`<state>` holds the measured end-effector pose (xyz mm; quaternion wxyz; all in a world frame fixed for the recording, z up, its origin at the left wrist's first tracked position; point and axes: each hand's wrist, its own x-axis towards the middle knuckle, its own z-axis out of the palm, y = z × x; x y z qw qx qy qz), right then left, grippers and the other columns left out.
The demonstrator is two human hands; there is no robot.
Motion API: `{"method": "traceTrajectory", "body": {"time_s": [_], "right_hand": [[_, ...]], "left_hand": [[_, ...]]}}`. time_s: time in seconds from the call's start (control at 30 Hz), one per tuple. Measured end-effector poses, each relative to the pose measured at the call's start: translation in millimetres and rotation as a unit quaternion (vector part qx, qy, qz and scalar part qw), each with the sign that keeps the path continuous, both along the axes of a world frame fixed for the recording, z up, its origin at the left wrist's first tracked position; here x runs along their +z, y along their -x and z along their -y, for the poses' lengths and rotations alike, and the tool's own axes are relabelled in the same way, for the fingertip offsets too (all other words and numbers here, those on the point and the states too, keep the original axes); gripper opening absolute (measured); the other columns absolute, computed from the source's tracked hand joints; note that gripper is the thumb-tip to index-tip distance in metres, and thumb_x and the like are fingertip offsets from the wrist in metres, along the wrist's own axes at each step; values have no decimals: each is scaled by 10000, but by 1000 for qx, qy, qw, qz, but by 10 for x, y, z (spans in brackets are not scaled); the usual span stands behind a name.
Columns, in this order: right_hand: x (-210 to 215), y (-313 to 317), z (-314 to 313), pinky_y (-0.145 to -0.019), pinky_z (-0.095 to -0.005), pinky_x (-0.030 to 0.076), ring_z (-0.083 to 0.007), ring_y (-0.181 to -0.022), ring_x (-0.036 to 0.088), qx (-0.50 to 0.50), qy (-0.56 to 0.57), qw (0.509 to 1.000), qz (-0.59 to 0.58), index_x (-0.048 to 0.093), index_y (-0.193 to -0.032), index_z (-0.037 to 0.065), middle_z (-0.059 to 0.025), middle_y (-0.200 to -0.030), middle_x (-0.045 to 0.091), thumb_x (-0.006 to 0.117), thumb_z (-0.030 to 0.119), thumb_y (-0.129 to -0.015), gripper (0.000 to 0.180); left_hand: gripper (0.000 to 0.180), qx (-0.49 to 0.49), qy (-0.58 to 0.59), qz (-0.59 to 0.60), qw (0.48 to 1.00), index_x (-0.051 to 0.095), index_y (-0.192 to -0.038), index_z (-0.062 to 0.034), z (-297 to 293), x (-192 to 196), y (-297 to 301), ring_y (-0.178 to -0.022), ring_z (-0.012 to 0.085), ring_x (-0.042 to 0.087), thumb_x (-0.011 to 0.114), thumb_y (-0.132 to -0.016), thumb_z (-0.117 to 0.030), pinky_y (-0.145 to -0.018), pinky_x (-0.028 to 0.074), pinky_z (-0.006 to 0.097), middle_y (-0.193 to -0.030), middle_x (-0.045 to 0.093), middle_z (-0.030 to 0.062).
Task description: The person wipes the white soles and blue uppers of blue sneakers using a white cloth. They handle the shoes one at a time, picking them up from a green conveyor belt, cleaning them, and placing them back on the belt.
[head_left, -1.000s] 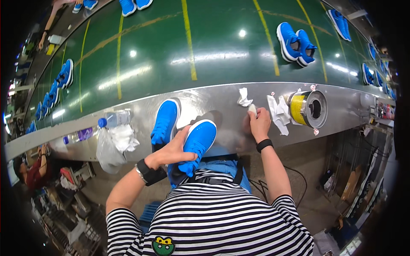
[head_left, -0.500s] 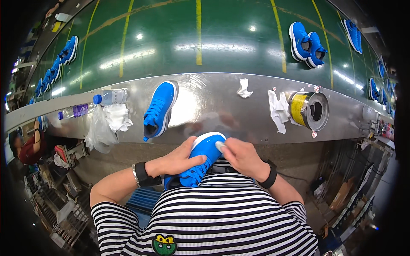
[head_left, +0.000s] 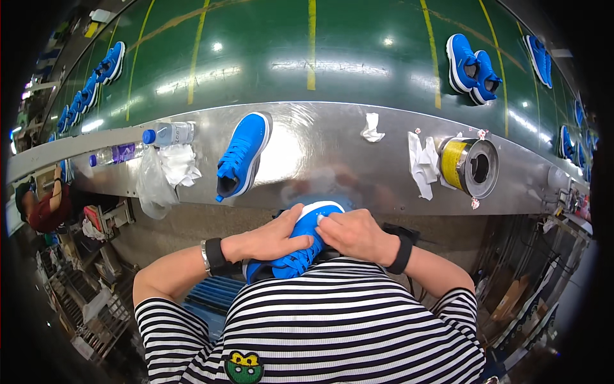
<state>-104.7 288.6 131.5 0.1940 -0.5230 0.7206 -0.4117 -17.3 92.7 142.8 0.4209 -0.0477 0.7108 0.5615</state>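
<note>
L grip (head_left: 268, 239) wrapped round blue shoe (head_left: 309, 225), held by tabletop (head_left: 345, 150) near edge; R grip (head_left: 355, 235) pinched on sm white piece (head_left: 320, 219), held at shoe's toe; 2nd shoe (head_left: 243, 152) laid on tabletop to L; white tissue (head_left: 422, 168) & yellow-labelled tin (head_left: 454, 164) set to R

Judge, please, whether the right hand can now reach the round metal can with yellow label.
Probably yes: nothing seems to block the right hand from the metal can; crumpled white paper only lies beside it. The hand, though, holds a small white wad at the blue shoe.
</note>
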Motion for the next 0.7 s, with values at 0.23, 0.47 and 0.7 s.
{"method": "traceTrajectory", "body": {"time_s": [0.23, 0.47, 0.7], "right_hand": [[-29, 123, -18, -458, -359, 399, -280, -525, 520, -81, -25, 995, 54, 493, -738, 61, -97, -598, 491, 556, 169, -835, 158], [59, 198, -117, -449, -356, 399, -260, -512, 516, 23, -72, 997, 17, 472, -710, 63, -77, -598, 491, 570, 161, -809, 170], [4, 149, 69, -439, -342, 396, -237, -501, 511, 3, 8, 1000, 26, 481, -708, 71, -59, -597, 491, 575, 160, -796, 156]], "left_hand": [[784, 2, -2, 36, 999, 192, -1275, 120, 43, 85, 64, -1187, 345, 351, 502, -809, -428, -997, 278, 365, -1247, 340, 299], [654, -32, -31, 22, 999, 244, -1278, 39, 104, 115, 85, -1103, 261, 425, 530, -818, -327, -955, 324, 332, -1170, 425, 208], [644, -13, -57, 35, 998, 298, -1145, 108, 100, 118, 79, -1080, 376, 421, 493, -821, -413, -929, 329, 403, -1137, 400, 322]]}}
